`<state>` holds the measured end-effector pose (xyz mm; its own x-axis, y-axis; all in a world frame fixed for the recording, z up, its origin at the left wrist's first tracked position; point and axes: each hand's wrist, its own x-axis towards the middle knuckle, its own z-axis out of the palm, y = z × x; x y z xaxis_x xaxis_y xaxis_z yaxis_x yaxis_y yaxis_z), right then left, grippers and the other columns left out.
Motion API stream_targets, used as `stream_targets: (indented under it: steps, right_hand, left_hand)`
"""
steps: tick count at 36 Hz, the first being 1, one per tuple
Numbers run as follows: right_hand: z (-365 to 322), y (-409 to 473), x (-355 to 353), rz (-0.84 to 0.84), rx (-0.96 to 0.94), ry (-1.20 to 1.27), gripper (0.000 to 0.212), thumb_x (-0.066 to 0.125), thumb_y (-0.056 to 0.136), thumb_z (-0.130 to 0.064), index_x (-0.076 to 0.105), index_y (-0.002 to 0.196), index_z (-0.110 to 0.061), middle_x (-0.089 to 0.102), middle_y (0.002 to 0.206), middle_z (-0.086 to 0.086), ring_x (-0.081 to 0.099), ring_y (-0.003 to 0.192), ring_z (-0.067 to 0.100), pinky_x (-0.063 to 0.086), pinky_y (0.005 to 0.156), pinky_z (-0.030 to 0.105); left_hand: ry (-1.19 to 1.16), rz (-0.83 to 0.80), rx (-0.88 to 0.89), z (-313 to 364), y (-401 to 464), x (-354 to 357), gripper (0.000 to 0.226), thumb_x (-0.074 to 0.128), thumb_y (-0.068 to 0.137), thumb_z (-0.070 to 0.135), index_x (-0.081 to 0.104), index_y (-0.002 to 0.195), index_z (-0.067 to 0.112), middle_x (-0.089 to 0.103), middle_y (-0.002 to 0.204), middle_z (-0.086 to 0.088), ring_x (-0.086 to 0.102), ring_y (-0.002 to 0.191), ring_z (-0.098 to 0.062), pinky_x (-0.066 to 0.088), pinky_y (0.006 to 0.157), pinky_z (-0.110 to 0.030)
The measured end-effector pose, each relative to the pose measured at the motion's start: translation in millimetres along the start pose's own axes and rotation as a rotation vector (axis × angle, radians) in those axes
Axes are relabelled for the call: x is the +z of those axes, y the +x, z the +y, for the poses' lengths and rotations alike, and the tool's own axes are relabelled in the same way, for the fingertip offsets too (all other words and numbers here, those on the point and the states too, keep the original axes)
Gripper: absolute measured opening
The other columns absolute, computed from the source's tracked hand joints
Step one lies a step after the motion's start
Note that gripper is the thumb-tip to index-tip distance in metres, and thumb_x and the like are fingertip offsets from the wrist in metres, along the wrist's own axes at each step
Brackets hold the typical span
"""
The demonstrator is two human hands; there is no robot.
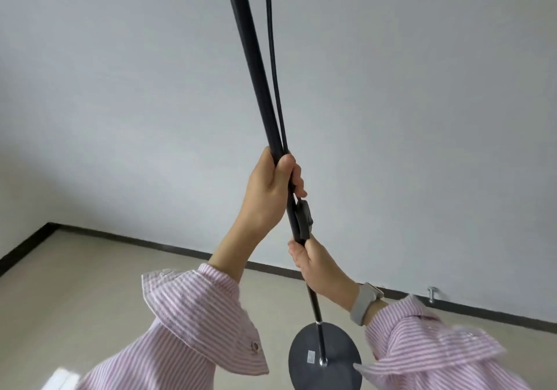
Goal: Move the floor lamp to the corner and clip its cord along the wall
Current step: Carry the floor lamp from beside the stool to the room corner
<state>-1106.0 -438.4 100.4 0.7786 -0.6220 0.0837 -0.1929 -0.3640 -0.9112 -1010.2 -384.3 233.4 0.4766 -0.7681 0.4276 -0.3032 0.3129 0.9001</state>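
The black floor lamp pole (250,58) runs from the top of the view down to its round dark base (307,347) near the bottom. Its black cord (272,49) hangs beside the pole, with an inline switch (303,219) between my hands. My left hand (268,190) is wrapped around the pole and cord together, higher up. My right hand (319,269) grips the pole and cord just below the switch. The lamp head is out of view above.
A pale grey wall (422,118) with a dark baseboard (452,306) runs across; the room corner (48,225) lies at far left. A small metal fitting (432,294) sticks out near the baseboard at right. Beige floor (90,284) spreads below. A white object (60,380) sits at bottom left.
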Motion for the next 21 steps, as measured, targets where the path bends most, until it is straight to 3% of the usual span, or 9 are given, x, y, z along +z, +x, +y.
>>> stream_targets:
  steps: [5, 8, 12, 15, 18, 21]
  right_hand:
    - [-30.1, 29.2, 49.3, -0.195, -0.089, 0.075, 0.016, 0.04, 0.095, -0.028, 0.043, 0.08, -0.023, 0.04, 0.068, 0.003, 0.038, 0.064, 0.02, 0.037, 0.063, 0.035]
    - [-47.2, 48.1, 84.2, -0.297, -0.162, 0.092, 0.021, 0.043, 0.095, -0.026, 0.044, 0.075, -0.023, 0.044, 0.063, -0.006, 0.044, 0.057, 0.007, 0.041, 0.062, 0.019]
    - [-70.9, 76.2, 140.5, -0.432, -0.207, 0.076, 0.022, 0.045, 0.094, -0.027, 0.047, 0.072, -0.025, 0.05, 0.063, -0.008, 0.049, 0.055, -0.001, 0.042, 0.061, 0.01]
    - [-83.9, 96.3, 193.1, -0.513, -0.232, 0.06, 0.019, 0.044, 0.094, -0.03, 0.05, 0.081, -0.019, 0.05, 0.064, -0.01, 0.05, 0.057, 0.0, 0.044, 0.067, 0.015]
    - [-100.0, 116.8, 256.5, -0.615, -0.247, 0.026, 0.019, 0.039, 0.095, -0.033, 0.048, 0.086, -0.02, 0.047, 0.067, -0.008, 0.048, 0.062, 0.007, 0.044, 0.072, 0.027]
    - [-113.2, 130.3, 293.6, -0.659, -0.266, -0.023, 0.022, 0.035, 0.095, -0.038, 0.045, 0.083, -0.023, 0.046, 0.068, -0.006, 0.047, 0.066, 0.013, 0.044, 0.072, 0.03]
  left_hand:
    - [0.075, 0.228, 0.01, 10.0, -13.4, -68.3, 0.02, 0.034, 0.094, 0.01, 0.039, 0.074, 0.015, 0.049, 0.062, 0.001, 0.052, 0.051, -0.016, 0.051, 0.061, -0.04]
    - [0.117, 0.341, 0.02, 11.5, -23.3, -112.8, 0.022, 0.034, 0.094, 0.011, 0.04, 0.074, 0.016, 0.05, 0.06, 0.003, 0.052, 0.051, -0.017, 0.052, 0.06, -0.04]
    - [0.162, 0.472, 0.027, 6.5, -35.4, -181.3, 0.021, 0.035, 0.095, 0.012, 0.042, 0.076, 0.016, 0.054, 0.054, 0.011, 0.055, 0.05, -0.014, 0.052, 0.062, -0.044]
    - [0.199, 0.574, 0.023, -0.5, -45.6, -235.2, 0.022, 0.036, 0.094, 0.012, 0.043, 0.075, 0.019, 0.054, 0.052, 0.011, 0.055, 0.049, -0.014, 0.052, 0.059, -0.038]
    - [0.253, 0.666, -0.013, -9.5, -59.5, -298.4, 0.023, 0.037, 0.094, 0.016, 0.043, 0.073, 0.024, 0.056, 0.052, 0.012, 0.058, 0.051, -0.017, 0.05, 0.065, -0.05]
    - [0.304, 0.688, -0.038, -13.6, -66.2, -338.6, 0.023, 0.037, 0.094, 0.016, 0.043, 0.073, 0.023, 0.058, 0.054, 0.011, 0.059, 0.052, -0.017, 0.05, 0.07, -0.057]
